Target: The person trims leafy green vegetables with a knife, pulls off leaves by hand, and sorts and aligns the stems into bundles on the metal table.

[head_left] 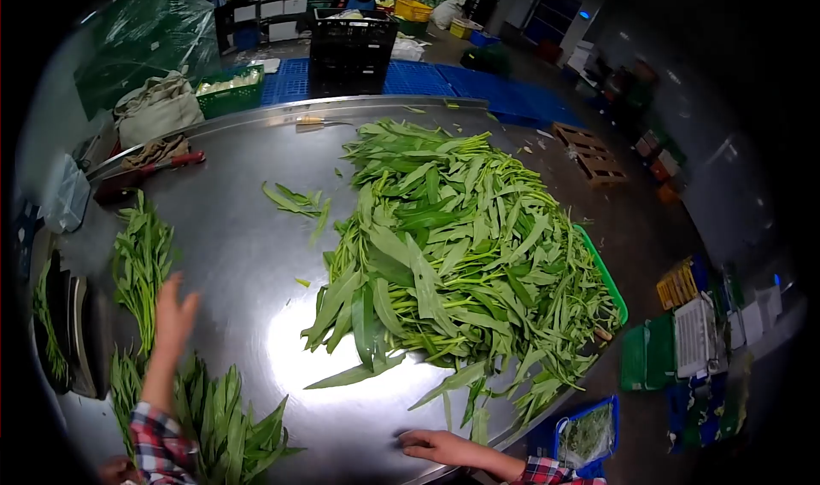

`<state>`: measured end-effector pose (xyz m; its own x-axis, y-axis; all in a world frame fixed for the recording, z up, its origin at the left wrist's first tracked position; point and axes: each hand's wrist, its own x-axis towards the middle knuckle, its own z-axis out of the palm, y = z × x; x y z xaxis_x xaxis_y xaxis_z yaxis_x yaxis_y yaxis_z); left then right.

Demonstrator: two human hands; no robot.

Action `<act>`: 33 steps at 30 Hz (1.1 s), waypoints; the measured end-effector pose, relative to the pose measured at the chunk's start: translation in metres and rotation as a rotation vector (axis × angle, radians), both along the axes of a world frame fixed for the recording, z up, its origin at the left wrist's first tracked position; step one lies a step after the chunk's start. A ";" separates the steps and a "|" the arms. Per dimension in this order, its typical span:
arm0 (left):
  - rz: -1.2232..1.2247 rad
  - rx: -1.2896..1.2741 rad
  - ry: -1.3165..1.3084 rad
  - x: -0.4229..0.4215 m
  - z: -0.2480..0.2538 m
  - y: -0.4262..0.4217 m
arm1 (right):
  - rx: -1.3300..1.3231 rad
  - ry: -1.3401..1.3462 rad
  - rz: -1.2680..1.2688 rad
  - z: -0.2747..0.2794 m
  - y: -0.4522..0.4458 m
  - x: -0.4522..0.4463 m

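My left hand (175, 310), fingers apart, is over the left side of the metal table beside a bunch of water spinach (143, 254). Nothing shows in its grasp. More water spinach (231, 425) lies under and beside my left forearm. My right hand (427, 445) rests low on the table near its front edge, fingers stretched out and holding nothing visible. Just beyond it spreads a large heap of water spinach (461, 246), with a few loose leaves around its border. A green tray rim (605, 276) sticks out from under the heap's right side.
A wooden-handled knife (309, 121) lies at the table's (231, 220) far edge. A red-handled tool (175, 162) and a cloth bag (158, 109) are at the far left. Black crates (350, 58) stand behind; a blue crate (589, 434) sits at the lower right.
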<state>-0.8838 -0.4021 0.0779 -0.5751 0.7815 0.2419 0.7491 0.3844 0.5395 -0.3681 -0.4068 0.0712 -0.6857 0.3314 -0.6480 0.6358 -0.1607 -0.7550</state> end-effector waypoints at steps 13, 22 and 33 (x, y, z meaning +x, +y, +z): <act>-0.036 -0.277 -0.437 0.196 -0.019 0.273 | 0.094 0.205 -0.036 0.049 0.096 0.129; -0.095 -0.590 -0.677 0.224 0.014 0.301 | 0.030 0.207 0.032 0.025 0.168 0.187; 0.155 0.215 -1.657 0.158 -0.067 0.192 | 0.003 0.175 0.308 0.059 0.188 0.134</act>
<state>-0.7254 -0.2104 0.0106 -0.3642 0.7323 -0.5754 -0.6783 0.2148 0.7027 -0.2343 -0.2190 0.1305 -0.8543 0.0931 -0.5114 0.5152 0.0208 -0.8568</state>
